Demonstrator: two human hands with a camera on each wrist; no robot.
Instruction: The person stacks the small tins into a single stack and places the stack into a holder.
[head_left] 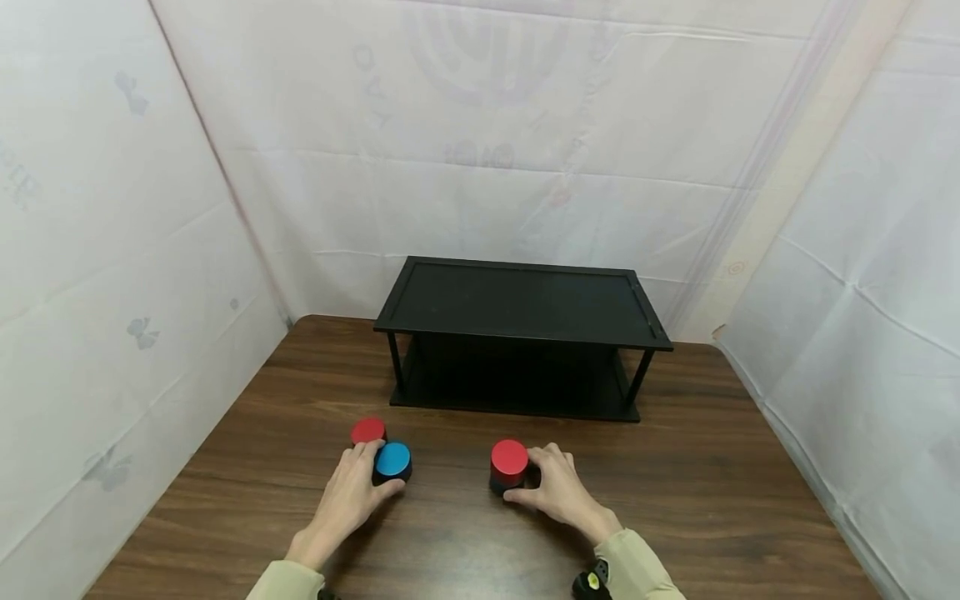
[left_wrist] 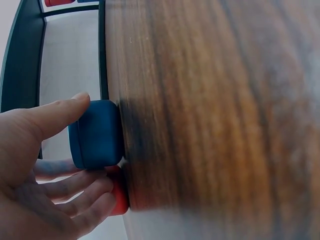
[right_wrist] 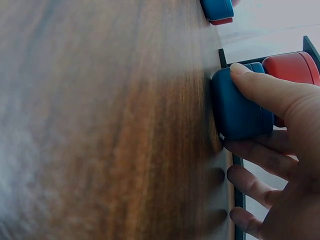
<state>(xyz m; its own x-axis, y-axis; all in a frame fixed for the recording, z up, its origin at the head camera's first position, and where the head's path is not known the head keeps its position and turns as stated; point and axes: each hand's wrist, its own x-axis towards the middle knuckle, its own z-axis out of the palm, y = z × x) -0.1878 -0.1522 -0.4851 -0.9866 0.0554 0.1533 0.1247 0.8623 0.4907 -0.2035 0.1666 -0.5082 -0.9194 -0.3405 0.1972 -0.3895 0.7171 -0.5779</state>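
Observation:
My left hand (head_left: 348, 492) grips a small round blue-lidded container (head_left: 393, 458) standing on the table, thumb on its near side. In the left wrist view this blue container (left_wrist: 100, 132) lies between thumb and fingers. A red-lidded container (head_left: 368, 430) stands close beside it, partly hidden by the fingers. To the right is a two-high stack, a red container (head_left: 509, 457) above a blue one (right_wrist: 240, 105). My right hand (head_left: 558, 487) holds that lower blue container between thumb and index finger; its other fingers are spread loosely.
Behind the containers stands a black two-level rack (head_left: 525, 300) with thin posts. All of it sits on a brown wood-grain table (head_left: 442, 533). White sheeting (head_left: 480, 133) hangs behind and on both sides.

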